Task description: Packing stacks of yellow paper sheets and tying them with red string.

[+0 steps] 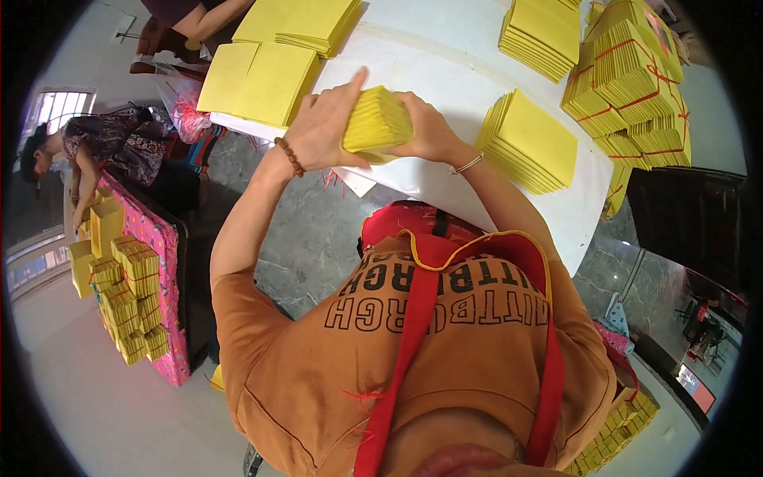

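The yellow stack (377, 121) is gripped from both sides by the left hand (322, 127) and right hand (425, 127), both closed; edges are best squared on the table (445, 71) with even pressure.

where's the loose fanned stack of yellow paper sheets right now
In the head view, the fanned stack of yellow paper sheets lies on the round white table, right of the right hand, with red-tied yellow paper bundles beyond.

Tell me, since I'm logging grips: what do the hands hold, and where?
Both hands grip one yellow paper stack: left hand on its left side, right hand on its right.
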The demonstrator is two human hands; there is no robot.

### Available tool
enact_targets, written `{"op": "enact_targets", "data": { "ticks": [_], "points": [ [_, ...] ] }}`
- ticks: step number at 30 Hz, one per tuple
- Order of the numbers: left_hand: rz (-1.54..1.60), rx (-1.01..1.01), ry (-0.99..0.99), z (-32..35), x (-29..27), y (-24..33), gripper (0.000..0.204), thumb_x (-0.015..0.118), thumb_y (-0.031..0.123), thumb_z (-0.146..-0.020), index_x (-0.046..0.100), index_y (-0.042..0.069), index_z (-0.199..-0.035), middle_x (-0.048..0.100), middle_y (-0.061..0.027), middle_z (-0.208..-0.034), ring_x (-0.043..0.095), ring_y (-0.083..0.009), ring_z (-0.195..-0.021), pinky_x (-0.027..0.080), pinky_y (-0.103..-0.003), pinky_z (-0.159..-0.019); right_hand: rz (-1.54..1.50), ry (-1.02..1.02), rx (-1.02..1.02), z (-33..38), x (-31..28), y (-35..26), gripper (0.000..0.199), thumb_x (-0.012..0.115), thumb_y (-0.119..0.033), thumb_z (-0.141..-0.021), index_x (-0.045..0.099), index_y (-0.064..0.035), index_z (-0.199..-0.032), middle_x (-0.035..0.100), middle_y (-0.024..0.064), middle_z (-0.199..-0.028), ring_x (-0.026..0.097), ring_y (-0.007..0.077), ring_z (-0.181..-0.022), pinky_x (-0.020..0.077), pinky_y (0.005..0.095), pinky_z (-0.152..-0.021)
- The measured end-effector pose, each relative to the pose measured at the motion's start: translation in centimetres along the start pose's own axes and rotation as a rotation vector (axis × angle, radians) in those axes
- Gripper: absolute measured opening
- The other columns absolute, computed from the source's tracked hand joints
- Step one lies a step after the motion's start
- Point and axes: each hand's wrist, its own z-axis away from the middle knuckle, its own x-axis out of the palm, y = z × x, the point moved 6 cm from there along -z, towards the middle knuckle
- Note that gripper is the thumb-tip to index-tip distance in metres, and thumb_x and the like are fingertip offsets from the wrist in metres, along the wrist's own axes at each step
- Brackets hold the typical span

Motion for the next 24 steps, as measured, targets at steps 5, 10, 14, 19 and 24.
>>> {"op": "enact_targets", "data": {
  "ticks": [5,10,14,19,24],
  "points": [
    [0.55,-0.132,0.12,1.3,1.0,-4.3,0.093,0.076,0.011,-0.056,0.023,0.0,-0.131,0.045,-0.0142,-0.118,0.045,-0.0242,-0.111,0.036,-0.035,-0.095,0.302,0.046,-0.053,-0.3,-3.0,-4.4,0.095,0.079,-0.04,-0.051,0.032,-0.0049,-0.126,0.047,0.0145,-0.118,0.043,0.032,-0.112,0.0322,0.0422,-0.093],
    [1.01,-0.16,0.256,3.0,4.0,-6.5,0.085,0.078,0.008,-0.058,0.026,0.002,-0.126,0.044,-0.0087,-0.116,0.044,-0.0184,-0.11,0.037,-0.033,-0.094,-0.116,0.435,-0.071,4.5,-3.3,-0.4,0.12,0.083,-0.035,-0.049,0.007,-0.0098,-0.138,0.035,0.0167,-0.132,0.033,0.0298,-0.123,0.0188,0.0426,-0.105],
    [1.115,-0.219,0.22,2.8,5.8,-6.4,0.083,0.078,0.008,-0.058,0.026,0.003,-0.122,0.044,-0.0097,-0.115,0.044,-0.0185,-0.11,0.038,-0.033,-0.093,-0.55,0.201,0.154,4.2,-1.4,1.4,0.122,0.083,-0.025,-0.053,-0.003,-0.0081,-0.138,0.022,0.0172,-0.137,0.023,0.0287,-0.128,0.0145,0.0403,-0.107],
    [1.164,-0.265,0.153,2.4,10.6,-8.9,0.08,0.08,0.015,-0.059,0.032,0.003,-0.121,0.045,-0.0104,-0.116,0.043,-0.021,-0.111,0.034,-0.036,-0.096,-0.595,0.245,0.145,3.7,-0.4,2.4,0.115,0.082,-0.018,-0.057,-0.001,-0.0053,-0.137,0.029,0.0157,-0.13,0.028,0.0295,-0.124,0.018,0.0366,-0.106],
    [0.567,-0.107,-0.074,2.3,14.3,-11.0,0.069,0.078,0.034,-0.058,0.049,0.008,-0.116,0.048,-0.0105,-0.117,0.039,-0.0276,-0.113,0.021,-0.04,-0.098,-0.496,0.238,0.26,4.1,2.1,4.9,0.091,0.082,-0.015,-0.058,0.023,-0.0029,-0.126,0.039,0.0113,-0.117,0.04,0.0227,-0.111,0.0338,0.0329,-0.097]
  ]
}}
